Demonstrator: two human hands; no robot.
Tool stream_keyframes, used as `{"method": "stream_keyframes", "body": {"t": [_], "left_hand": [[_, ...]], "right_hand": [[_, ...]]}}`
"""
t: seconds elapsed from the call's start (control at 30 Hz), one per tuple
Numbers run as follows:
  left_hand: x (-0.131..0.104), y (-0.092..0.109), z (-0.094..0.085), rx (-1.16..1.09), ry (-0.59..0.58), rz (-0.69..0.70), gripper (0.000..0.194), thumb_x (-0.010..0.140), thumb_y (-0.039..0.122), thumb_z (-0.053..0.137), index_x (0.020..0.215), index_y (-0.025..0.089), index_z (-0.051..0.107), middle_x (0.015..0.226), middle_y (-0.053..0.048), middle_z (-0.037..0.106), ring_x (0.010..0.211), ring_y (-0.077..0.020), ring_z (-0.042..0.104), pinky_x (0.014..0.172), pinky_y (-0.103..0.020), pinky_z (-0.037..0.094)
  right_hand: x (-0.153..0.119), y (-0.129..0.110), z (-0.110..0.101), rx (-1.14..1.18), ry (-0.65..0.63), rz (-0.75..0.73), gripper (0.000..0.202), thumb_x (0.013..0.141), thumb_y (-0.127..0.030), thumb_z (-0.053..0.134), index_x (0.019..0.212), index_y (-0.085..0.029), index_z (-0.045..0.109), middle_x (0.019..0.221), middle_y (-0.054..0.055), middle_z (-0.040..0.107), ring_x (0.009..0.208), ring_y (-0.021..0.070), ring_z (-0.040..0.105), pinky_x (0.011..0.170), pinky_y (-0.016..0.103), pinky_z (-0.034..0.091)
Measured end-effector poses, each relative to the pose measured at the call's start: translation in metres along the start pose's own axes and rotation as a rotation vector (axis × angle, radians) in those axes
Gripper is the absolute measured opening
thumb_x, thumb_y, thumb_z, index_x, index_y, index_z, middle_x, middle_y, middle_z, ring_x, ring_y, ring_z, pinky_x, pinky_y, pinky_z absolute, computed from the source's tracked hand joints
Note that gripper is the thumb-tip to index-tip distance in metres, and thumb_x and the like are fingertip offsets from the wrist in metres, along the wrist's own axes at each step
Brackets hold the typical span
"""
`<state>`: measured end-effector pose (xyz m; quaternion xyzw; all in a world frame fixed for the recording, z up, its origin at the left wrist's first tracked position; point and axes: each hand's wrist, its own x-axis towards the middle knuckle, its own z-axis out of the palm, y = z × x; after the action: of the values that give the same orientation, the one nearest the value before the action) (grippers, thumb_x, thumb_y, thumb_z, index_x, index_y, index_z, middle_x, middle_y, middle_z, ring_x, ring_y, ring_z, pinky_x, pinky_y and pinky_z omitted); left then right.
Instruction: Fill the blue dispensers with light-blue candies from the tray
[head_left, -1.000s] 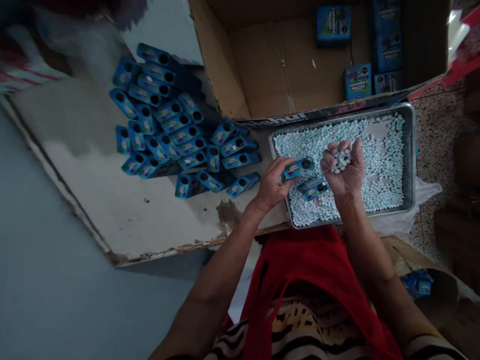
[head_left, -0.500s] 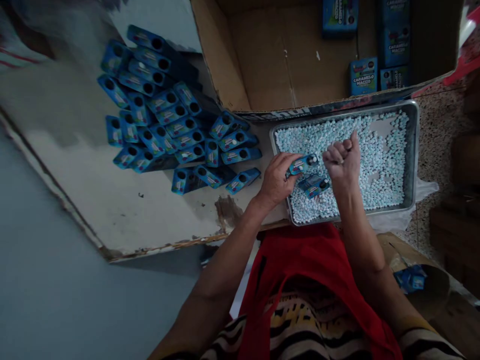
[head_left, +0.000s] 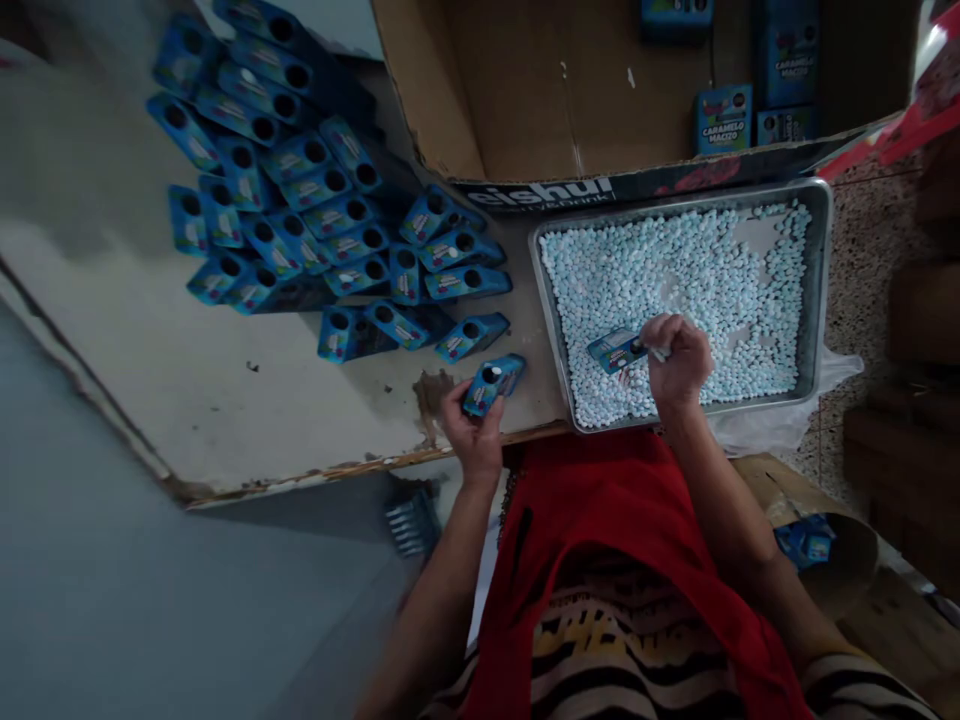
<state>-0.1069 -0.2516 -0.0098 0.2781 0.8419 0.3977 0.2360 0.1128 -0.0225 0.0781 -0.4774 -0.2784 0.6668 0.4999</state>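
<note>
At the table (head_left: 322, 410) edge, gripping a blue box (head_left: 489, 392) with left hand (head_left: 480, 450); closing thumb and fingers around its near end, probably to avoid covering the hole; pointing that hole up, likely to avoid spilling, and showing a white bit at it; over the metal tray (head_left: 823, 300), curling right hand (head_left: 681, 375) nearly shut, pinching pale pellets (head_left: 657, 353) at the fingertips; hiding the palm, so not telling how many more; hovering at the hole end of a second box (head_left: 616, 350), contact unclear; resting that box tilted on the pellet layer (head_left: 637, 270), probably for catching strays; standing grouped boxes (head_left: 346, 246) on the table holes up, probably for easy access; setting the tray just beside the carton (head_left: 510, 80), apparently for short reach.
</note>
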Motion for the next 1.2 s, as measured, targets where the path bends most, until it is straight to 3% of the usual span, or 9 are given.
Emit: {"method": "stream_keyframes", "body": {"t": [0.13,0.27,0.33,0.4,0.53,0.67,0.77,0.9,1.2], "left_hand": [[0.008,-0.013,0.006,0.064,0.033,0.029,0.065,0.093,0.066,0.067,0.137,0.020,0.052,0.132,-0.019,0.065,0.124,-0.0342,0.068,0.113,-0.061,0.054],[0.001,0.028,0.013,0.309,0.129,0.204,0.070,0.090,0.063,0.077,0.139,0.017,0.059,0.150,-0.025,0.057,0.154,-0.0433,0.046,0.131,-0.066,0.032],[-0.007,0.062,0.035,0.328,0.067,0.339,0.073,0.086,0.056,0.086,0.143,0.018,0.060,0.157,-0.024,0.053,0.160,-0.0434,0.039,0.135,-0.063,0.027],[-0.010,0.092,0.070,0.232,-0.153,0.455,0.074,0.083,0.048,0.090,0.145,0.020,0.061,0.154,-0.021,0.059,0.153,-0.0404,0.050,0.132,-0.057,0.037],[0.005,0.127,0.126,0.010,-0.375,0.449,0.037,0.089,0.026,0.084,0.124,0.022,0.072,0.120,-0.010,0.077,0.117,-0.0276,0.074,0.108,-0.043,0.060],[0.022,0.140,0.118,-0.136,-0.355,0.415,0.032,0.088,0.019,0.083,0.117,0.025,0.073,0.119,-0.006,0.077,0.116,-0.0248,0.073,0.106,-0.040,0.060],[0.026,0.148,0.107,-0.216,-0.427,0.327,0.034,0.084,0.020,0.085,0.115,0.024,0.072,0.116,-0.004,0.078,0.110,-0.0232,0.075,0.100,-0.036,0.060],[0.022,0.153,0.115,-0.314,-0.472,0.217,0.038,0.079,0.021,0.088,0.114,0.023,0.072,0.110,-0.002,0.078,0.100,-0.0200,0.075,0.090,-0.030,0.059],[0.025,0.161,0.116,-0.210,-0.433,0.385,0.038,0.081,0.020,0.091,0.115,0.024,0.074,0.109,-0.003,0.075,0.105,-0.0228,0.071,0.094,-0.035,0.056]], "right_hand": [[0.015,-0.005,-0.022,0.169,0.054,0.121,0.068,0.095,-0.074,0.064,0.054,-0.025,0.041,0.050,-0.007,0.026,0.046,0.0114,0.030,0.047,0.028,0.038],[0.027,-0.024,-0.054,0.355,0.232,0.255,0.052,0.100,-0.059,0.066,0.064,-0.023,0.056,0.064,-0.003,0.056,0.061,0.0106,0.057,0.061,0.025,0.054],[0.030,-0.029,-0.065,0.427,0.312,0.370,0.047,0.107,-0.050,0.059,0.070,-0.022,0.060,0.071,-0.002,0.062,0.066,0.0100,0.061,0.065,0.024,0.057],[0.031,-0.030,-0.070,0.444,0.368,0.448,0.043,0.109,-0.043,0.056,0.073,-0.021,0.061,0.070,-0.002,0.061,0.063,0.0090,0.059,0.061,0.021,0.055],[0.022,-0.032,-0.067,0.373,0.342,0.461,0.029,0.105,-0.031,0.065,0.078,-0.022,0.063,0.066,-0.005,0.057,0.055,0.0074,0.051,0.053,0.017,0.049],[0.006,-0.046,-0.051,0.303,0.183,0.314,0.004,0.096,-0.022,0.074,0.096,-0.024,0.071,0.073,-0.006,0.061,0.061,0.0067,0.055,0.061,0.017,0.054],[-0.002,-0.056,-0.031,0.293,0.071,0.219,0.011,0.091,-0.023,0.076,0.100,-0.026,0.071,0.082,-0.005,0.064,0.073,0.0085,0.062,0.073,0.021,0.059],[-0.003,-0.060,-0.005,0.245,-0.059,0.118,0.017,0.089,-0.039,0.077,0.099,-0.026,0.072,0.085,-0.001,0.062,0.079,0.0140,0.062,0.080,0.030,0.059],[-0.003,-0.037,0.011,-0.055,-0.202,-0.075,0.040,0.093,-0.064,0.067,0.091,-0.025,0.073,0.083,0.003,0.062,0.081,0.0192,0.060,0.079,0.034,0.054]]}}
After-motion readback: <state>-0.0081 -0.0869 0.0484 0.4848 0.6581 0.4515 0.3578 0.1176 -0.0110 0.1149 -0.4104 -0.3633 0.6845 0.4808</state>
